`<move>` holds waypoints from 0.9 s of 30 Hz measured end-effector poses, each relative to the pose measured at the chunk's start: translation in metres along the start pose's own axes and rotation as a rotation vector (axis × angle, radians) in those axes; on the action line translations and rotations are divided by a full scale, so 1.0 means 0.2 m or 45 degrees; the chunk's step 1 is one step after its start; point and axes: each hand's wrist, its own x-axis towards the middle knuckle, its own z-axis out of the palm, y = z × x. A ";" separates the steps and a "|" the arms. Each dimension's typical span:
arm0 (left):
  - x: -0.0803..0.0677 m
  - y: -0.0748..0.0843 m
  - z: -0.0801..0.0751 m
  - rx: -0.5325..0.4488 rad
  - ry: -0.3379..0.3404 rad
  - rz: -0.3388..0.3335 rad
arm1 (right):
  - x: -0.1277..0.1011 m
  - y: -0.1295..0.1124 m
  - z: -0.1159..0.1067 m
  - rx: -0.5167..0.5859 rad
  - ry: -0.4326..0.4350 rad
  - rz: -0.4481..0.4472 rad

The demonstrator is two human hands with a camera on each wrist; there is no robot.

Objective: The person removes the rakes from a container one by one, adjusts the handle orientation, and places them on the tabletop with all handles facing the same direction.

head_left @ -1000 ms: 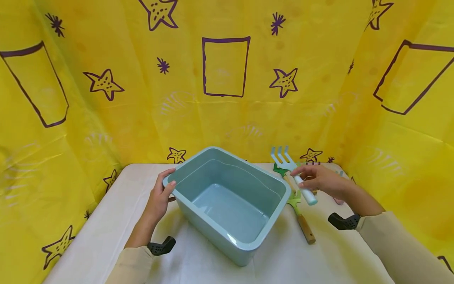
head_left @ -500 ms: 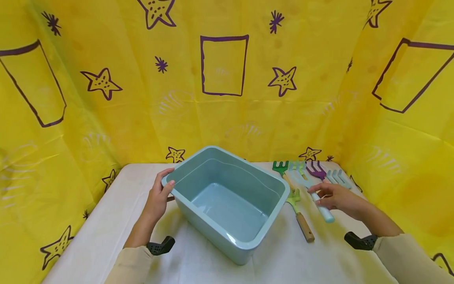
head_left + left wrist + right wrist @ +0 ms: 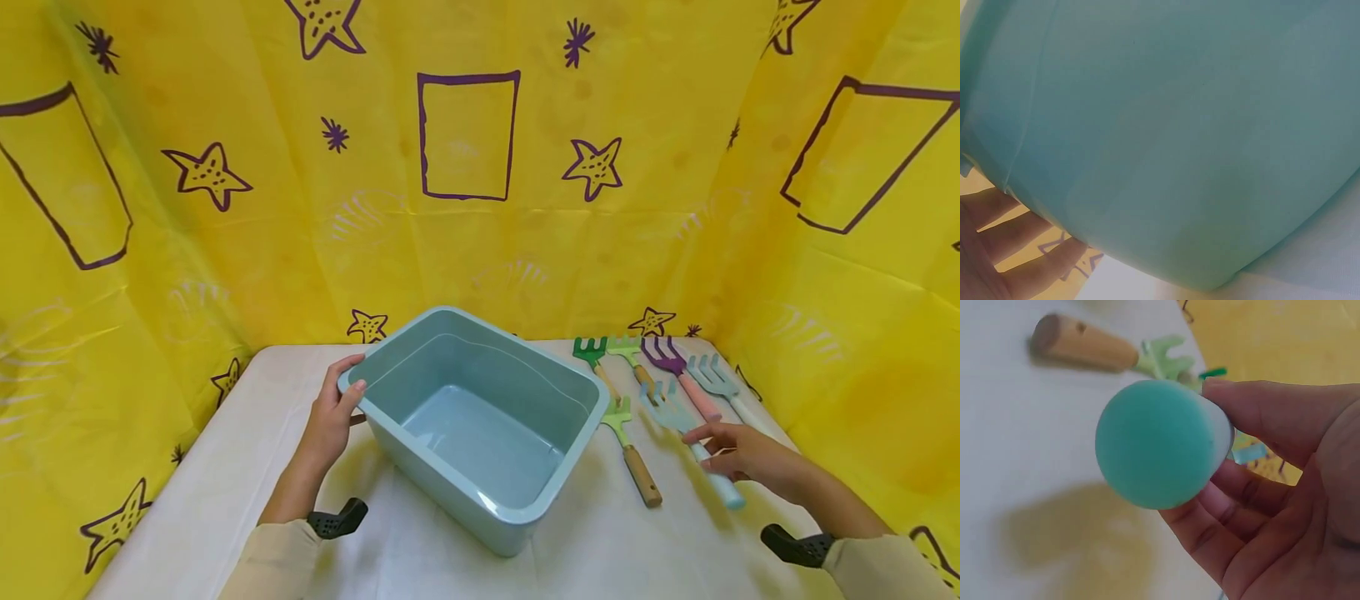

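Note:
A pale blue-green plastic bin [image 3: 525, 512] stands empty in the middle of the white table. My left hand [image 3: 347, 392] grips its far left corner rim, thumb inside; in the left wrist view the bin wall [image 3: 1179, 125] fills the frame, with fingers [image 3: 1010, 250] beneath it. Right of the bin, my right hand [image 3: 708, 446] pinches the handle of a light blue hand rake [image 3: 667, 404], held low over the table with its tines pointing away. The rake's round handle end [image 3: 1157, 444] sits between thumb and fingers [image 3: 1272, 419] in the right wrist view.
Several small garden tools lie right of the bin: a lime fork with a wooden handle [image 3: 637, 467], a dark green rake [image 3: 591, 350], a purple rake with a pink handle [image 3: 675, 371] and a grey-blue rake [image 3: 712, 379]. Yellow patterned sheets wall the table in.
My right hand has brought the light blue rake down from beside the bin's right rim, nearer to me and to the right. The left hand and bin have stayed put.

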 end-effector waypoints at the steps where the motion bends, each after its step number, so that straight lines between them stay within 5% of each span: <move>1: 0.00 0.00 0.00 0.003 0.004 0.002 | -0.01 0.02 -0.01 0.006 -0.004 0.005; 9: 0.00 -0.01 0.00 0.014 0.008 0.011 | -0.10 0.15 -0.05 0.003 -0.028 0.055; 27: 0.00 0.00 0.00 -0.017 -0.003 -0.007 | -0.22 0.24 -0.05 -0.062 0.075 0.173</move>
